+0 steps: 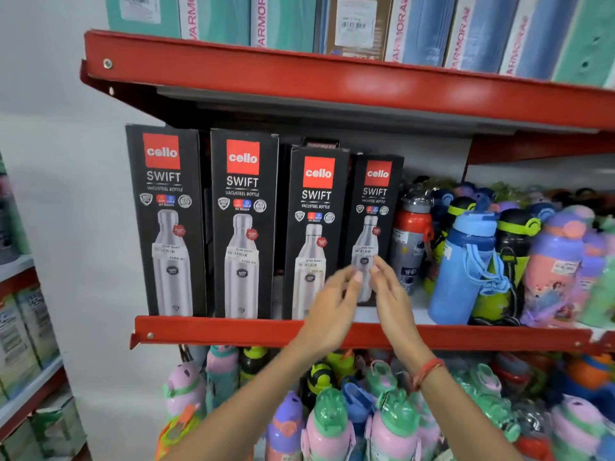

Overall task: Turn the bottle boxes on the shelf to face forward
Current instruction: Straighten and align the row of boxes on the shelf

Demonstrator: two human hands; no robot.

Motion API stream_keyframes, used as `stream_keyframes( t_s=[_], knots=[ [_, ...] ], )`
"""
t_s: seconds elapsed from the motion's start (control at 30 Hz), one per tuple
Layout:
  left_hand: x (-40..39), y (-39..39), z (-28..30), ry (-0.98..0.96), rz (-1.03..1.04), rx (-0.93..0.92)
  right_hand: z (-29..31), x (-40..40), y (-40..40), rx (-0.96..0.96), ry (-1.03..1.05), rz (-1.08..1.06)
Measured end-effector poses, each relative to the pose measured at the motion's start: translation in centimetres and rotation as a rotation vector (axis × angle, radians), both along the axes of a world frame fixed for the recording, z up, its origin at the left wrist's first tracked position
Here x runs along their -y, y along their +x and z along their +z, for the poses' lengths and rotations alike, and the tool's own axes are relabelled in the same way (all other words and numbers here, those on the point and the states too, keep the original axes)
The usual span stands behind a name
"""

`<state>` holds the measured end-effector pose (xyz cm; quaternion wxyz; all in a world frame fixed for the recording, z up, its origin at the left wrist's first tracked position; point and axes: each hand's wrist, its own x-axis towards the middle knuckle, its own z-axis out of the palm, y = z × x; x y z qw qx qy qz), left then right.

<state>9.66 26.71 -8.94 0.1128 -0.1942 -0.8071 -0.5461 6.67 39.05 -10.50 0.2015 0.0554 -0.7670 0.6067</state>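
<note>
Several black Cello Swift bottle boxes stand in a row on the red middle shelf (233, 331), all showing their printed fronts. The leftmost box (166, 221) and the second box (244, 224) are tallest. The third box (316, 207) is shorter, and the fourth box (374, 207) is the smallest and sits further back. My left hand (332, 307) is raised in front of the third box's lower part, fingers apart and blurred. My right hand (391, 294) hovers at the fourth box's lower right edge, fingers spread. Neither hand visibly grips a box.
Colourful kids' bottles crowd the shelf right of the boxes, a red-and-grey bottle (411, 241) and a blue bottle (462, 271) nearest. More bottles (332, 424) fill the shelf below. Blue and teal boxes (286, 21) line the top shelf. Another rack (23, 344) stands at left.
</note>
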Motion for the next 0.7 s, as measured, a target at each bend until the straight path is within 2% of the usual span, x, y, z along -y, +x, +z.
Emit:
stream_keyframes(
  t_s=[0.07, 0.2, 0.33, 0.53, 0.7],
  knots=[
    [-2.5, -1.1, -0.9, 0.037, -0.046, 0.093, -0.1, -1.2, -1.3, 0.045, -0.016, 0.01],
    [-4.7, -3.3, -2.2, 0.113, 0.075, 0.241, -0.8, -2.7, -3.0, 0.134, 0.064, 0.001],
    [-5.2, -4.7, -2.0, 0.201, 0.071, 0.265, -1.2, -3.0, -4.9, 0.153, 0.067, 0.024],
    [-4.7, -5.2, -2.5, 0.204, 0.084, 0.29, -1.5, -3.1, -4.5, 0.131, 0.17, -0.021],
    [-3.4, -2.8, -3.0, 0.14, -0.008, 0.288, -2.1, -3.6, -1.8, 0.127, 0.24, -0.026]
  ],
)
